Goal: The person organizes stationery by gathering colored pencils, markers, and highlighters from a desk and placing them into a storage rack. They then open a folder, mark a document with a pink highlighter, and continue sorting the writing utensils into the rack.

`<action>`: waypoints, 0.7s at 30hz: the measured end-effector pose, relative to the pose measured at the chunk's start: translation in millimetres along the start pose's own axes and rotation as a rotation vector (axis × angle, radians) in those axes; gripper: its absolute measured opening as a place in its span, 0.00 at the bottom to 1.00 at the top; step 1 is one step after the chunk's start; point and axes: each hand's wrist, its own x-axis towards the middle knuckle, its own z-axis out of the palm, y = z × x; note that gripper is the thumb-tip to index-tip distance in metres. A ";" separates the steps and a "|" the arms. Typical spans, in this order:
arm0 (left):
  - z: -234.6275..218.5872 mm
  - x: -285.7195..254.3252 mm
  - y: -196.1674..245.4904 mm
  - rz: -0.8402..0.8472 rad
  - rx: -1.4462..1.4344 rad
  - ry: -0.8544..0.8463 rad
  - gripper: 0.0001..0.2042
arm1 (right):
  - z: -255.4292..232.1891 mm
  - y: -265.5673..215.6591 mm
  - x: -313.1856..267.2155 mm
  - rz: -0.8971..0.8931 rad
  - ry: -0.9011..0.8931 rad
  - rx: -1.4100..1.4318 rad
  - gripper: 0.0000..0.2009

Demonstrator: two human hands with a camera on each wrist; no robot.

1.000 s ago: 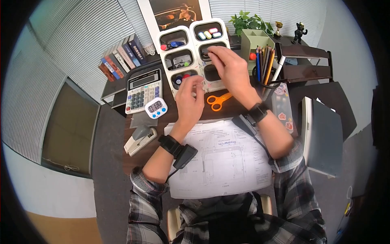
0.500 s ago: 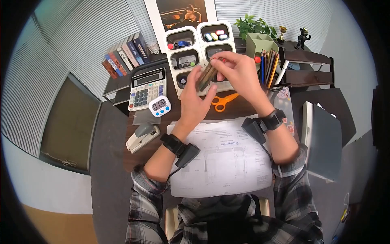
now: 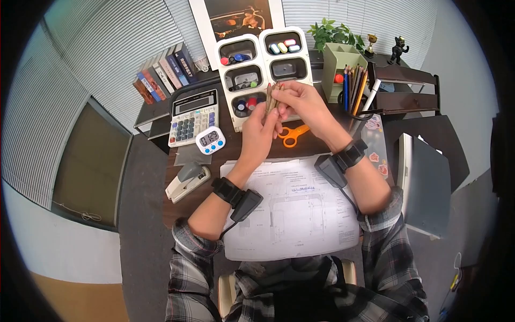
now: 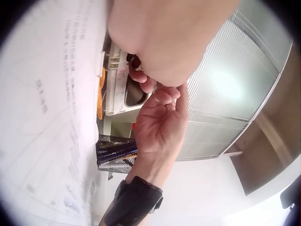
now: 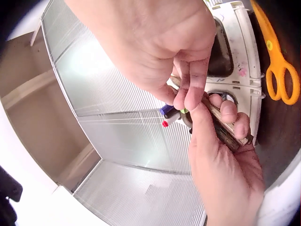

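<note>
Both hands meet over the lower part of a white desk organizer (image 3: 262, 60). Between them is a bundle of short brown pencil-like sticks (image 3: 271, 100), some with red tips. My left hand (image 3: 258, 131) grips its lower part; in the right wrist view the left fingers curl round the brown sticks (image 5: 227, 138). With its fingertips, my right hand (image 3: 307, 104) pinches the upper end. The left wrist view mostly hides the bundle behind the left hand (image 4: 155, 37). Organizer compartments hold red and dark cylinders, a blue item and pastel oblong pieces (image 3: 275, 48).
Orange scissors (image 3: 290, 140) lie just below the hands. A timer (image 3: 208, 138), calculator (image 3: 185, 130) and stapler (image 3: 188, 184) stand at left. Printed sheets (image 3: 289, 225) cover the front. At right are a mesh cup of pencils (image 3: 355, 91), a green holder (image 3: 335, 67) and a dark rack (image 3: 405, 98).
My right hand lifted the brown sticks from the organizer and brought them to my left hand. The left fingers, spread half a second ago, have closed round the bundle's lower part.
</note>
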 end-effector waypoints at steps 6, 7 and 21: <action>1.3 -0.8 1.5 -0.040 -0.090 -0.010 0.10 | -2.7 5.3 1.5 -0.015 -0.016 -0.123 0.11; 1.1 -1.1 2.7 -0.063 -0.094 -0.017 0.11 | -2.9 5.4 1.3 -0.015 -0.016 -0.123 0.11; 5.0 0.1 -4.2 -0.084 -0.259 -0.050 0.12 | -3.1 9.9 0.2 0.019 -0.015 -0.196 0.14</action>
